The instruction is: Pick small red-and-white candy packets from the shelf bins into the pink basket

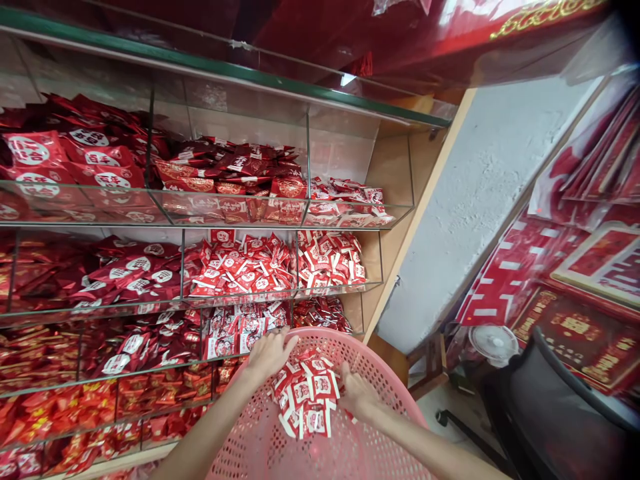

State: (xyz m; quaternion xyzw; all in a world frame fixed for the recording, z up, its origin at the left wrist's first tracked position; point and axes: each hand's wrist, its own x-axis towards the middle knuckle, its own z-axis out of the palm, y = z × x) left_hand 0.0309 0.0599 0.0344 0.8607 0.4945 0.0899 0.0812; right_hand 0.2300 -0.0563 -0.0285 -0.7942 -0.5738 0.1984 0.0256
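Note:
A pink perforated plastic basket [380, 353] is tilted in front of the shelves. Inside it lies a heap of small red-and-white printed packets [320, 385]. My left hand [269, 357] is closed over the basket's far left rim, thumb toward the inside. My right hand [359, 395] reaches into the basket and rests against the right side of the heap. Its fingers are bent and partly hidden, so I cannot tell whether they grip any packets. Just beyond the rim, a glass-fronted compartment of small dark red packets [324, 313] shows in part.
Glass-divided shelves [240, 230] full of red packets stand ahead and to the left. A wooden side panel [400, 260] ends them beside a pale wall [460, 180]. At right are a black chair [555, 413], a white round lid [495, 343] and red decorations [515, 267].

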